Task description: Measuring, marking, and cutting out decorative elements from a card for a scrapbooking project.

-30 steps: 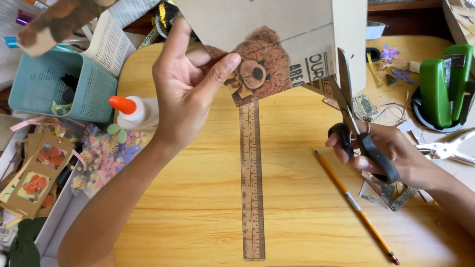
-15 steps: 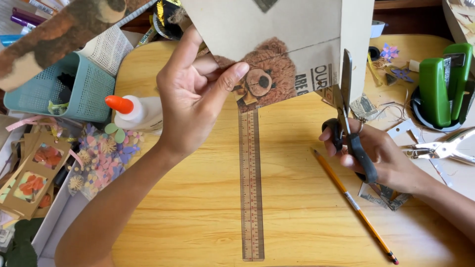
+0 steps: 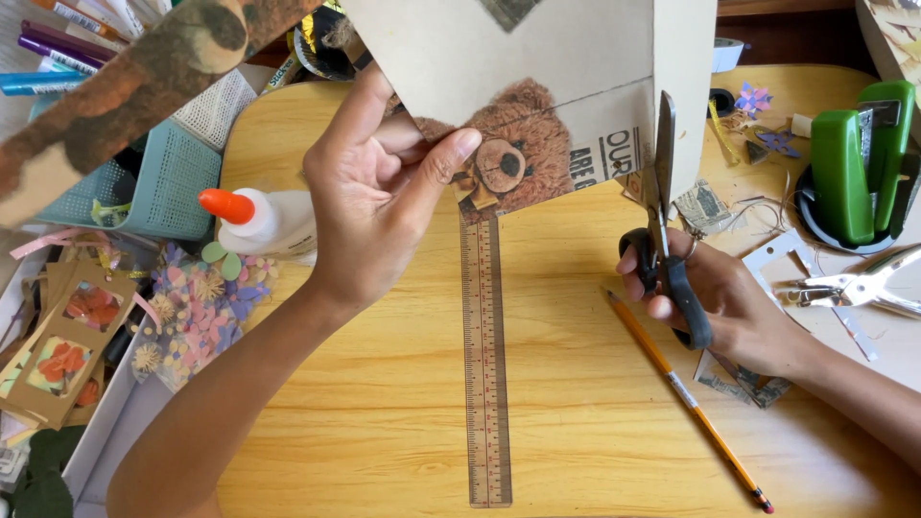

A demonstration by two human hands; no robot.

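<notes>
My left hand (image 3: 379, 192) pinches the lower left edge of a large beige sheet of card (image 3: 537, 67) that carries a picture of a brown teddy bear (image 3: 508, 158). I hold the sheet up over the wooden table (image 3: 384, 422). My right hand (image 3: 715, 297) grips black-handled scissors (image 3: 664, 221), blades pointing up into the sheet's lower right part. A wooden ruler (image 3: 484, 364) lies flat below the sheet. A pencil (image 3: 686, 398) lies diagonally beside my right hand.
A white glue bottle with an orange cap (image 3: 259, 219) lies left of my hand. A teal basket (image 3: 153, 182), paper flowers (image 3: 201, 307) and cut card frames (image 3: 62, 350) crowd the left. At right stand a green tape dispenser (image 3: 859, 158), a metal punch (image 3: 849, 288) and paper scraps (image 3: 743, 379).
The scissors have moved up, their blades now further into the sheet. My left hand has shifted slightly with the sheet.
</notes>
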